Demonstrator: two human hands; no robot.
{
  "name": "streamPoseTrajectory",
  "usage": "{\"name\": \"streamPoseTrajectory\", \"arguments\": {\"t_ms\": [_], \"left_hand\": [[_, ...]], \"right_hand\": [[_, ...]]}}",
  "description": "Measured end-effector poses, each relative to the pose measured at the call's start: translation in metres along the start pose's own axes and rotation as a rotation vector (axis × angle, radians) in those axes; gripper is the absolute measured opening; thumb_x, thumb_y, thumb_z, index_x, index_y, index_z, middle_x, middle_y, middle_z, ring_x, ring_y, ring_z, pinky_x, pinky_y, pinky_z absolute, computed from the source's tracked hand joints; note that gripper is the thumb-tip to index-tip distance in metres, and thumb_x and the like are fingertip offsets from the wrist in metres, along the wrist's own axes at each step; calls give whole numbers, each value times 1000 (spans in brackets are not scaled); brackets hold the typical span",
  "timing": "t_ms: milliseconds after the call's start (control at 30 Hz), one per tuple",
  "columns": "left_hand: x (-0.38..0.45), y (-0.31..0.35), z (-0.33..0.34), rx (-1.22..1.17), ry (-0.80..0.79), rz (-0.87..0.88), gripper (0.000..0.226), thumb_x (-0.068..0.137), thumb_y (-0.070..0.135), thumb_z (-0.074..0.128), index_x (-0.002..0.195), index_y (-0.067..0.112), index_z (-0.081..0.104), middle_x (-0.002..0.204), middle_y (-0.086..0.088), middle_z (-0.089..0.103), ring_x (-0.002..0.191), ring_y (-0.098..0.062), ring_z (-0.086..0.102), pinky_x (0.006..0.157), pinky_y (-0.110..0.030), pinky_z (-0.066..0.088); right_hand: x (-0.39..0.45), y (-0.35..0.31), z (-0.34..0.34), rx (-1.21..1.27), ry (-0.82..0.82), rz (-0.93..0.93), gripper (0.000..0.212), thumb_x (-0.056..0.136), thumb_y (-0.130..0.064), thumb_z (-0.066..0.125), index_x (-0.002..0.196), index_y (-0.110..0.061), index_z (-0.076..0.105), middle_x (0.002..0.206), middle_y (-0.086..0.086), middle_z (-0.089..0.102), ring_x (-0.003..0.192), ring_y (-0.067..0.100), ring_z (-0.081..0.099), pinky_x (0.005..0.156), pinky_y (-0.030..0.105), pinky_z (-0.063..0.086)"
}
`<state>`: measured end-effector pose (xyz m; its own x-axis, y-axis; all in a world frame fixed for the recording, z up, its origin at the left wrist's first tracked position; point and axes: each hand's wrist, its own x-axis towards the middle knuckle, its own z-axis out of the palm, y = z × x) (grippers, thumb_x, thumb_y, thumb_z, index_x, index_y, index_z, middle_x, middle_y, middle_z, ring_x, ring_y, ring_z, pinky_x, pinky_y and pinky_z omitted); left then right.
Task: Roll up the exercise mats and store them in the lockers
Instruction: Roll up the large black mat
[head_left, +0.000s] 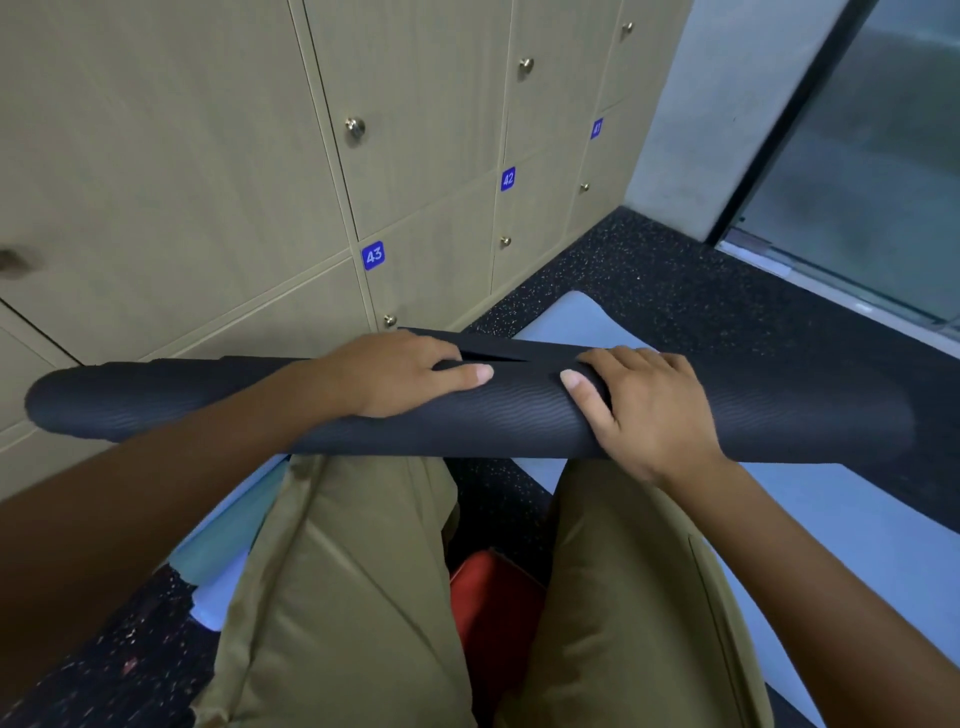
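Mat (218, 400) is lying rolled across mid-frame, long axis left-right and parallel to lockers (426, 156) in the upper left, with left hand (395, 371) and right hand (649, 405) gripping its middle, thumbs nearly meeting.

Dim, even light; edges warped

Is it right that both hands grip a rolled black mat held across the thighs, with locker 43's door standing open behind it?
Not quite. The head view shows locker 43 with its door closed. The rest holds: left hand and right hand both grip the rolled black mat across the thighs.
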<state>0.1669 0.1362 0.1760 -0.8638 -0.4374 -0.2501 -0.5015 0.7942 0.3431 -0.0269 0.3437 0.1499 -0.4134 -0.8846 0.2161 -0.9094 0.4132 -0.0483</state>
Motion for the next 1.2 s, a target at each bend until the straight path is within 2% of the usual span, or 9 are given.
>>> {"name": "streamPoseTrajectory", "arguments": {"t_ms": [233,400,600,733,833,900,967,1033,1200], "left_hand": [[-15,10,13,238,478,213,65,91,73,37,123,23,64,115,6,68,103,-21,63,87,-38,49],[-13,8,40,424,500,197,109,73,92,44,145,11,51,136,-3,59,119,-26,58,105,-42,41],[7,8,35,629,378,171,122,47,84,76,139,10,47,115,-6,62,94,-29,62,84,-43,49],[12,6,32,627,415,205,103,56,76,78,132,12,53,104,-6,65,84,-28,65,75,-40,50],[17,3,25,600,394,202,96,57,78,76,128,15,57,100,-3,66,82,-26,66,73,-39,52],[20,4,18,597,377,189,90,60,77,74,125,17,57,101,-2,66,85,-25,66,74,-39,51],[24,6,7,586,377,162,87,63,76,74,125,17,56,106,-2,66,88,-26,66,76,-41,51],[25,11,-9,558,385,128,88,65,77,72,128,18,53,112,-2,65,92,-27,66,78,-41,51],[13,30,-57,519,411,106,93,67,82,67,137,23,47,125,4,62,101,-25,65,73,-35,45]], "right_hand": [[40,15,-8,92,-272,33,65,97,-70,8,86,-32,59,82,-4,63,84,22,59,72,37,37],[72,19,-15,237,-563,122,74,99,-73,14,126,-30,67,133,2,64,123,25,56,95,38,39],[93,25,-10,322,-737,222,79,99,-74,20,140,-20,60,150,5,52,133,25,49,106,37,31],[88,28,-5,365,-622,171,67,100,-71,24,107,-25,71,112,-2,67,106,22,60,87,33,38],[76,32,-4,395,-448,115,52,98,-74,27,84,-36,59,86,-5,64,90,23,60,73,33,40],[66,36,-3,304,-345,47,65,92,-81,28,120,-33,62,115,-1,68,111,26,61,89,40,47],[59,42,-6,157,-254,-34,95,85,-87,32,157,-25,33,150,5,51,135,28,47,111,47,38],[55,46,-14,15,-176,-112,114,79,-93,33,163,-19,14,160,8,36,145,30,35,121,48,25],[54,52,-47,-292,37,-188,130,68,-98,41,164,-16,8,163,12,28,151,36,23,125,55,15]]}}
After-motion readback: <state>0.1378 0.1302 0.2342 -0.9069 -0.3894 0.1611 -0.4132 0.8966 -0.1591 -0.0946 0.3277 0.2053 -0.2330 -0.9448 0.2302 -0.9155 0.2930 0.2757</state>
